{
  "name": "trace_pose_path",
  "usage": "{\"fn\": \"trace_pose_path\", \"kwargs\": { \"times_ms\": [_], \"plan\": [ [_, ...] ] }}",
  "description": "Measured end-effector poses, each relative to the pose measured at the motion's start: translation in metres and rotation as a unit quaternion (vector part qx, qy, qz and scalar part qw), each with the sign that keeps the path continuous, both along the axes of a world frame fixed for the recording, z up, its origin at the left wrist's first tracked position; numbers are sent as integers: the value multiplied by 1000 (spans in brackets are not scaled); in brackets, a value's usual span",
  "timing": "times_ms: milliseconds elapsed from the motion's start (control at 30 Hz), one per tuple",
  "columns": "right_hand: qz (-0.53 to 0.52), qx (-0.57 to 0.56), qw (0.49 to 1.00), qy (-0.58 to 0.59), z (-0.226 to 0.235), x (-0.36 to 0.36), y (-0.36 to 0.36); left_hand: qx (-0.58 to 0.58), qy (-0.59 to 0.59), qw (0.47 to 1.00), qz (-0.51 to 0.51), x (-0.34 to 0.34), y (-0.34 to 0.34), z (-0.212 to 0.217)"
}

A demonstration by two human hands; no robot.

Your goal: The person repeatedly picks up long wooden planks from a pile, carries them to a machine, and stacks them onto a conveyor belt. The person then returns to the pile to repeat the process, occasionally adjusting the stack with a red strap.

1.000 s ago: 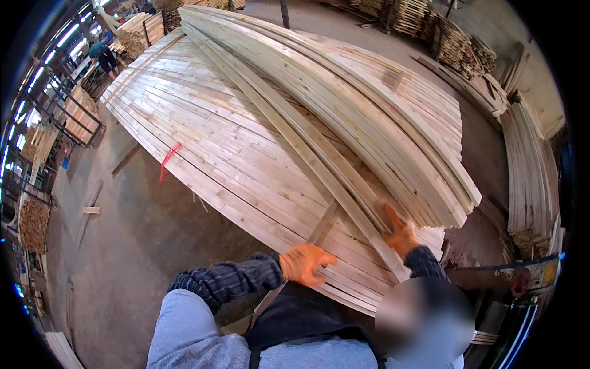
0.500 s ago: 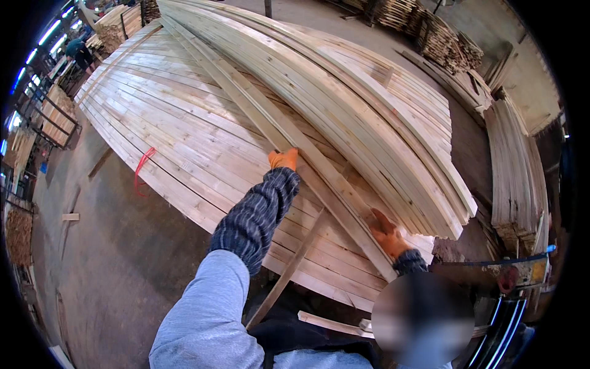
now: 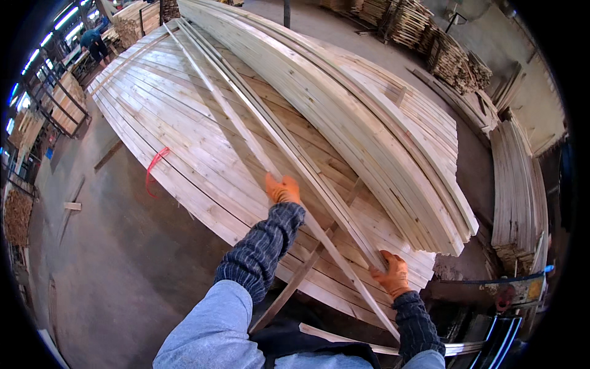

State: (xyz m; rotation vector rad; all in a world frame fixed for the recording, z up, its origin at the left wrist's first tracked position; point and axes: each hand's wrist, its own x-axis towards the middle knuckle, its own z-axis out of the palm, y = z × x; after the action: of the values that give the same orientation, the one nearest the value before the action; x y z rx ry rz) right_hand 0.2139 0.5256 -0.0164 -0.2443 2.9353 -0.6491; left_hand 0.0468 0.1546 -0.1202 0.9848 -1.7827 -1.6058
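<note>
My left hand, in an orange glove, is closed around a narrow wooden strip. The strip slants from the far left of the lumber stack towards me, its near end beside my right sleeve. My right hand, also gloved in orange, grips the near end of a second wooden board, farther right. A gap separates the two pieces. Both lie over a broad layer of pale planks. To the right, a raised pile of long boards rests on that layer.
A red strap hangs at the stack's left edge. A wooden stick juts out towards me. Beyond the floor on the right stands another lumber stack, with a machine part nearer. A person bends over at the far left.
The strip under my left hand has come apart from the board beside it and shifted left. My right hand has moved down slightly and its fingers have closed on the board's end.
</note>
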Motion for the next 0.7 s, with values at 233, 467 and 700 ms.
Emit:
{"fn": "trace_pose_path", "kwargs": {
  "times_ms": [233, 467, 700],
  "plan": [
    [41, -49, 992, -109, 14, -22, -18, 118, 129, 976, -128, -5, 32, -18],
    [39, -20, 992, -115, 1, -77, -100, 88, 2, 979, -183, 10, 28, -39],
    [-36, 108, 989, -99, -22, -71, -106, 141, -35, 918, -370, 58, 42, 23]
  ]
}}
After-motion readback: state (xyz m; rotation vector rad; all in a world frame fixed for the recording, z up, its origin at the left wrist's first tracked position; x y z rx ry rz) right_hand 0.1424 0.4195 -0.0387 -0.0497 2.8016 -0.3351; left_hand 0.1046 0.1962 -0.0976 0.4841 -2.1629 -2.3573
